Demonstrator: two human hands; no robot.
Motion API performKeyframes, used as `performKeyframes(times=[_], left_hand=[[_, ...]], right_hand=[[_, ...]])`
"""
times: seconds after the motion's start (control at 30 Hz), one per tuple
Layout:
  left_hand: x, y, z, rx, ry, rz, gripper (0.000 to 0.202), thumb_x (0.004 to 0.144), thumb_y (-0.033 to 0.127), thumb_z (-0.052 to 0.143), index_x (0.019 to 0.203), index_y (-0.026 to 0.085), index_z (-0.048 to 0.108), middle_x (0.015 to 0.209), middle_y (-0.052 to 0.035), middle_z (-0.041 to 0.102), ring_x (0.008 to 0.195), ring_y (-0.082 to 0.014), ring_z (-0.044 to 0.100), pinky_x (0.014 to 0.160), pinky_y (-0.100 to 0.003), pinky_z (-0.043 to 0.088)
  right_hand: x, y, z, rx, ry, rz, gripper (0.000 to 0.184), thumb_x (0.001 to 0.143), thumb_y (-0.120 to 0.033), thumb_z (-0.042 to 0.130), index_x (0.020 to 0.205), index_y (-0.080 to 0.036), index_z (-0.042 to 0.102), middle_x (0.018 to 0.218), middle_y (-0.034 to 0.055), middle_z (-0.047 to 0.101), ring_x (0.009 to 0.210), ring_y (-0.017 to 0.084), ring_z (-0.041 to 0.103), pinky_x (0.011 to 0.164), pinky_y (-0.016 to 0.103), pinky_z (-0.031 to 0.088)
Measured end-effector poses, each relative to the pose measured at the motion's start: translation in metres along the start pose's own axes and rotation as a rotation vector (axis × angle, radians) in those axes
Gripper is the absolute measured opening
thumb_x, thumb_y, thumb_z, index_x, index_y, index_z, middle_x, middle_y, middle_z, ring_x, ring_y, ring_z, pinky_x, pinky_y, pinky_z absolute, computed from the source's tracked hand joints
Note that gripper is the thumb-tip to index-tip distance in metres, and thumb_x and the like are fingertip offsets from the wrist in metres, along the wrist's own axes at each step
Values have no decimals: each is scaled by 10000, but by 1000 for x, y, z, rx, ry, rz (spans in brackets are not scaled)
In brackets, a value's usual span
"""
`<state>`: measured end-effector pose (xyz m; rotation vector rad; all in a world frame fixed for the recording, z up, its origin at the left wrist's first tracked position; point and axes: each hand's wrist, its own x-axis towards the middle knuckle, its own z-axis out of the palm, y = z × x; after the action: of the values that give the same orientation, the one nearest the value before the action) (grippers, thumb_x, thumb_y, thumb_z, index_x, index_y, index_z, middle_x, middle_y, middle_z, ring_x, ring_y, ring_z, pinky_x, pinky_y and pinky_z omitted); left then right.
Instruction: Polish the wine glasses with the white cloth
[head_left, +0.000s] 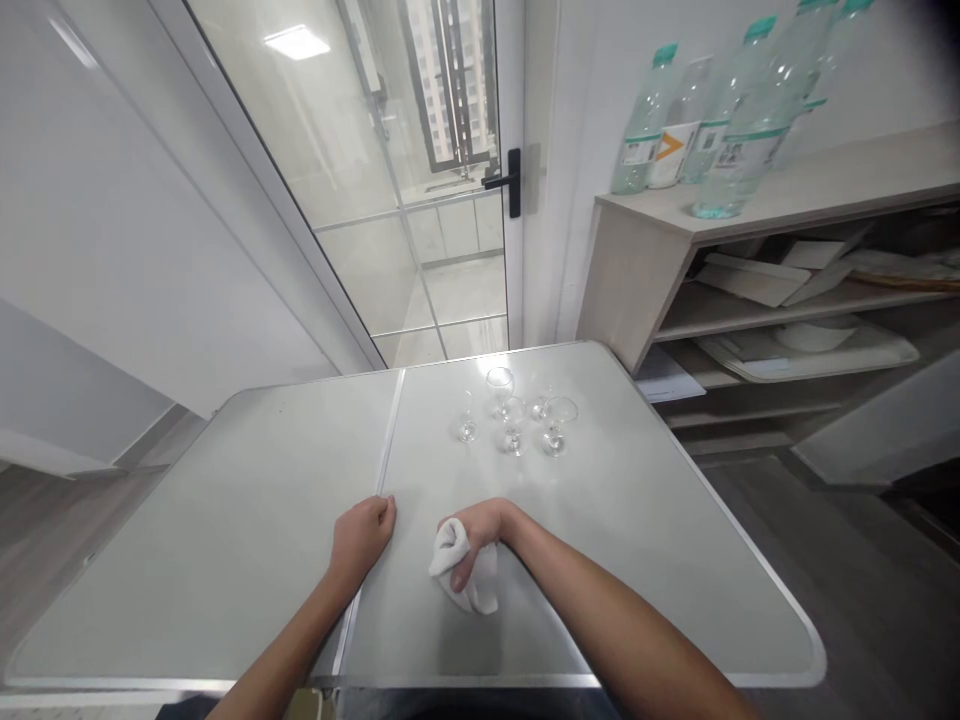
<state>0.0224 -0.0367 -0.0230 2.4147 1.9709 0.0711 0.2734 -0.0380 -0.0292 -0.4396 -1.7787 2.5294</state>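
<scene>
My left hand (363,532) rests on the table as a closed fist beside the metal seam, and nothing shows in it. Bunched in my right hand (484,528) is a white cloth (478,585), gripped with the thumb pressed on it and a loose end hanging down. Beyond my right hand, several clear stemmed glasses (513,440) stand upright in a loose group on the tabletop. Their thin, see-through rims overlap, so some outlines are hard to make out.
The pale folding table (247,560) has a metal edge. Behind it is a glass door with a black handle (513,183). To the right, a wooden shelf unit (637,260) holds papers and a tray (847,355). Several plastic bottles (739,160) stand on top.
</scene>
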Motion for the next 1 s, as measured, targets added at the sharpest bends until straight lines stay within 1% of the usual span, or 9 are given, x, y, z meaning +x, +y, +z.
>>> performKeyframes(times=[0.2, 0.4, 0.6, 0.8, 1.0], left_hand=[[0, -1, 3, 13, 11, 6, 495, 1040, 378, 388, 624, 175, 563, 696, -55, 651, 637, -164, 530, 607, -307, 180], [0, -2, 2, 15, 19, 15, 498, 1043, 383, 374, 619, 177, 531, 665, -41, 623, 613, -155, 518, 608, -298, 197], [0, -3, 4, 14, 25, 17, 500, 1041, 394, 382, 614, 177, 522, 671, -43, 633, 624, -160, 527, 608, -303, 188], [0, -2, 3, 14, 20, 21, 489, 1037, 371, 384, 615, 177, 537, 689, -52, 651, 631, -163, 539, 608, -306, 189], [1, -1, 2, 16, 19, 13, 486, 1036, 376, 388, 617, 178, 535, 682, -47, 639, 632, -163, 532, 608, -306, 193]], right_hand=[[0, -1, 1, -5, -5, -3, 525, 459, -371, 1015, 810, -111, 722, 766, -23, 728, 711, 143, 672, 682, 207, 545], [1, 3, -1, 2, 14, -22, 518, 470, -346, 1016, 829, -107, 729, 783, -25, 732, 728, 141, 673, 688, 202, 535], [1, 1, -1, -8, -8, -22, 527, 471, -347, 1015, 848, -103, 741, 801, -14, 742, 755, 148, 682, 704, 202, 539], [1, 1, -1, -5, 0, 4, 515, 489, -374, 1009, 834, -107, 735, 780, -19, 731, 740, 152, 683, 696, 212, 549], [1, 0, 0, -23, 7, -14, 501, 481, -386, 1008, 789, -106, 729, 759, -21, 724, 709, 139, 666, 669, 202, 537]])
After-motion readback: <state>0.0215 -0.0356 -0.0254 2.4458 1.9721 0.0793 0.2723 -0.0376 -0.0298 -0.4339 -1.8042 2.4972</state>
